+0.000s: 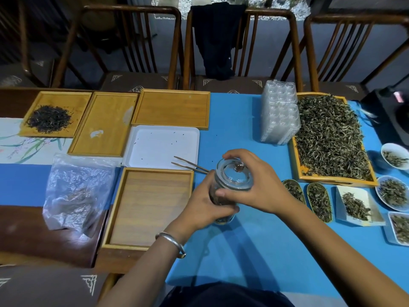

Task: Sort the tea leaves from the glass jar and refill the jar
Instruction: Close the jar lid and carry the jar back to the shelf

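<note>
I have the glass jar [223,196] upright in front of me over the blue counter [243,251], dark tea leaves [218,199] showing in its lower half. My left hand [200,207] wraps the body from the left, fingers [228,210] curled round the glass. My right hand [250,185] comes in from the right, its fingers arched over the glass lid [234,176], gripping the rim. The jar's long axis stands vertical, so I judge the lid must lift straight up; the wooden tray [148,207] lies just left.
</note>
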The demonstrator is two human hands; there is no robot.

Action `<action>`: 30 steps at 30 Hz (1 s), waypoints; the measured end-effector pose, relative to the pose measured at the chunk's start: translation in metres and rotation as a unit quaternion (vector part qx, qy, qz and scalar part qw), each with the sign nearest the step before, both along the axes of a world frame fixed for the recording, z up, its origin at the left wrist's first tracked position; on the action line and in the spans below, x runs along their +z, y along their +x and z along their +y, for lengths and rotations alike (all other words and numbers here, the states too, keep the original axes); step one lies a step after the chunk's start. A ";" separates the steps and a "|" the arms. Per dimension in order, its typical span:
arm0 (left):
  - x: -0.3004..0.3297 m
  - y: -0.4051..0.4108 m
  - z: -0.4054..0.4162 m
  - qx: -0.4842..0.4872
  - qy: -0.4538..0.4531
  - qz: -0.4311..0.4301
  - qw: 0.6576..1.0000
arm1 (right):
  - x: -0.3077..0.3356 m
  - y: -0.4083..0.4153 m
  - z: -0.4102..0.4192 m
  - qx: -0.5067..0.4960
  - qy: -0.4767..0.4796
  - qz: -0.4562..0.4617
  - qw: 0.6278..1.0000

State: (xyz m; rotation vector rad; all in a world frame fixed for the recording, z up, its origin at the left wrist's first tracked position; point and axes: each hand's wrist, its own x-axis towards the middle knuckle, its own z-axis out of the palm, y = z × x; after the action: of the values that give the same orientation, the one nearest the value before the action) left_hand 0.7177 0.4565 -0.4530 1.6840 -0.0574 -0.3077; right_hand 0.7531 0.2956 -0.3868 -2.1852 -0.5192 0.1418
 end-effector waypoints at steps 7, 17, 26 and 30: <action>0.016 0.009 -0.001 -0.034 0.008 0.000 0.999 | 0.004 -0.005 0.003 -0.051 0.134 0.009 0.990; 0.010 0.005 -0.002 -0.066 -0.037 0.043 0.996 | 0.002 -0.015 0.010 -0.067 0.212 0.007 0.975; 0.023 0.002 -0.001 -0.106 -0.088 0.070 0.988 | 0.018 -0.009 0.007 0.007 0.213 0.029 0.977; 0.029 -0.002 0.000 -0.154 -0.100 0.109 0.977 | 0.018 -0.010 0.004 0.032 0.228 0.087 0.969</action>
State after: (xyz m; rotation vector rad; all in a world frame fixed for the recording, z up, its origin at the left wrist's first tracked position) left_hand 0.7158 0.4561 -0.4242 1.4304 -0.1808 -0.6952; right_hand 0.7430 0.2999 -0.3685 -1.6908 -0.4699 0.2225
